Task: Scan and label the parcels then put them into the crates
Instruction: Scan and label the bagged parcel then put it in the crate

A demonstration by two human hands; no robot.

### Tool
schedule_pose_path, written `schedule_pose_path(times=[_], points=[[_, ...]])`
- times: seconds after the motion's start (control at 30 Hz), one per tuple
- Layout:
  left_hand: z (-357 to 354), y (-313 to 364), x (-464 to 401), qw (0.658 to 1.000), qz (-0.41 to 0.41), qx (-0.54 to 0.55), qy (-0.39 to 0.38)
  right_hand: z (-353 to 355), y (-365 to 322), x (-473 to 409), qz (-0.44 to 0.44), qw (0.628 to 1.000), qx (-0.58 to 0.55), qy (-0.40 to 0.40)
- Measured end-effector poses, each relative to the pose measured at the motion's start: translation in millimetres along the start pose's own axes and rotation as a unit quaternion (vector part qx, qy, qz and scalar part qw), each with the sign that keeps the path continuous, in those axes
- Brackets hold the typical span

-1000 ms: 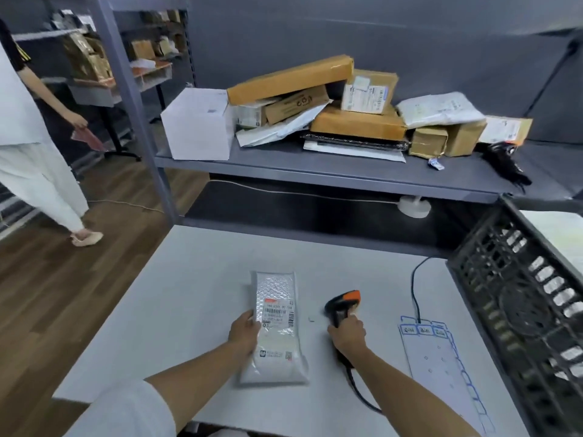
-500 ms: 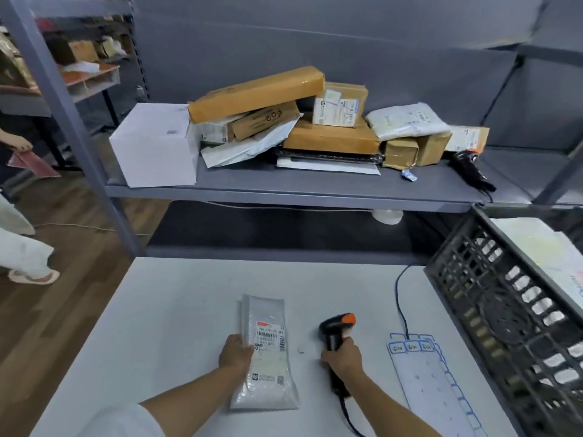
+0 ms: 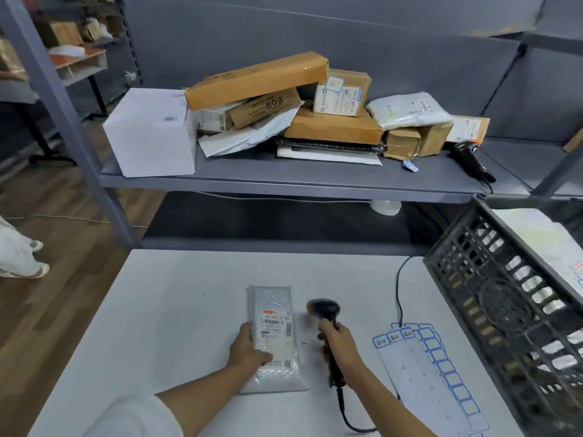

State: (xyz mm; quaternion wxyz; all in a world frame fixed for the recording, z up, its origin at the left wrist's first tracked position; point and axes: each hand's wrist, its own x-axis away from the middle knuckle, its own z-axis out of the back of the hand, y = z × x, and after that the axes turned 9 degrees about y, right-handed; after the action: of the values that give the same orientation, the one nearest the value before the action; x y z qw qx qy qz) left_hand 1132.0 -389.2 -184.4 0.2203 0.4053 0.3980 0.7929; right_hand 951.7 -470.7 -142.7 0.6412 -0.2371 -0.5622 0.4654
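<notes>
A white bubble-wrap parcel (image 3: 272, 313) with a printed barcode label lies flat on the white table (image 3: 176, 310). My left hand (image 3: 249, 348) rests on its lower left part, fingers flat across it. My right hand (image 3: 339, 345) grips the handle of a black barcode scanner (image 3: 325, 310) with an orange trim, its head just right of the parcel and pointing toward it. Sheets of blue-bordered labels (image 3: 432, 367) lie to the right of the scanner. A dark plastic crate (image 3: 504, 298) stands tilted at the table's right edge.
A grey shelf (image 3: 284, 181) behind the table carries a white box (image 3: 151, 134), several cardboard boxes and mailer bags, and a second scanner (image 3: 470, 159). The scanner cable (image 3: 399, 288) runs up the table. A person's feet show at far left on the wooden floor.
The view has tilted and shifted right. The scanner head has turned lower toward the parcel. My left hand has slid further onto the parcel.
</notes>
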Motion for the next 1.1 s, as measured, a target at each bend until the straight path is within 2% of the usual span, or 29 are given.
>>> schedule_pose_path(times=[0.13, 0.33, 0.57, 1.1], points=[[-4, 0, 4, 1.000, -0.014, -0.007, -0.010, -4, -8, 9, -0.011, 0.997, 0.015, -0.077], [-3, 0, 9, 1.000, -0.011, -0.008, -0.012, -4, -13, 19, -0.019, 0.992, 0.005, -0.122], [2, 5, 20, 0.999, -0.006, -0.017, -0.038, -1, -11, 20, -0.029, 0.993, 0.008, -0.116], [0, 11, 28, 0.999, -0.007, -0.021, -0.030, 3, -10, 22, -0.027, 0.992, 0.003, -0.122]])
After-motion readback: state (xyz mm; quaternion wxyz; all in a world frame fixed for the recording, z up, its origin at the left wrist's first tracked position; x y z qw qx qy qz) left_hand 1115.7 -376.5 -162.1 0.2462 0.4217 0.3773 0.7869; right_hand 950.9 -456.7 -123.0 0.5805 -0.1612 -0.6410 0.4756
